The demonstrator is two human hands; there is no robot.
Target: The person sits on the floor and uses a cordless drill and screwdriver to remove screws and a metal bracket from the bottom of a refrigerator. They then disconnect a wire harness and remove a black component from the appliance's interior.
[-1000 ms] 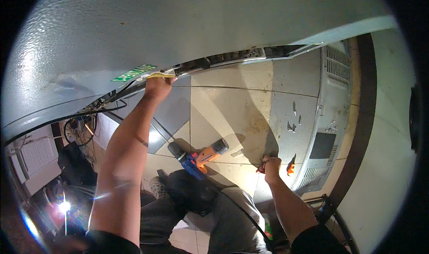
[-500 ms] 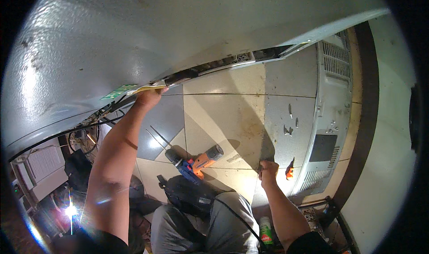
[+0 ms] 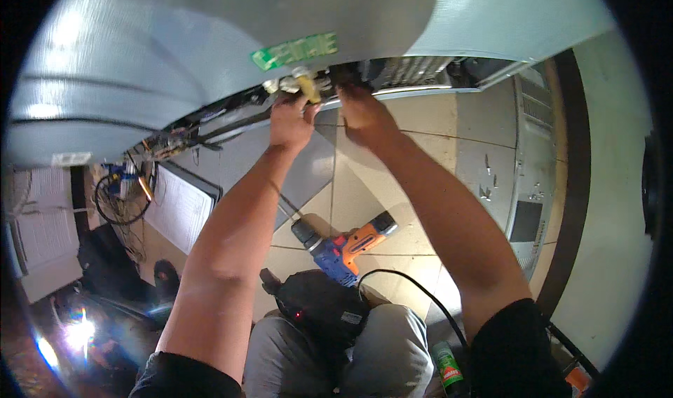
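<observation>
My left hand (image 3: 291,121) reaches up to the open lower edge of a large grey metal appliance (image 3: 210,40). Its fingers close round a small yellowish piece (image 3: 307,88), whose kind I cannot make out. Right beside it, my right hand (image 3: 366,120) reaches into the dark opening, its fingertips lost in shadow. Just above the hands, a green sticker (image 3: 294,50) is on the grey panel. Below them, an orange and blue cordless drill (image 3: 343,249) with a long thin bit lies on the tiled floor (image 3: 399,272).
A black bag (image 3: 319,303) sits by my knees, with a black cable (image 3: 420,293) curving past. Right of the floor lies a removed grey vented panel (image 3: 527,223), small metal parts (image 3: 486,191) near it. A green-labelled bottle (image 3: 447,366) stands lower right. Leftward are papers (image 3: 184,205) and coiled wires (image 3: 119,200).
My right hand has risen from above the floor on the right to the appliance opening, beside my left. The view has shifted, and my left hand now appears farther right, still at the opening.
</observation>
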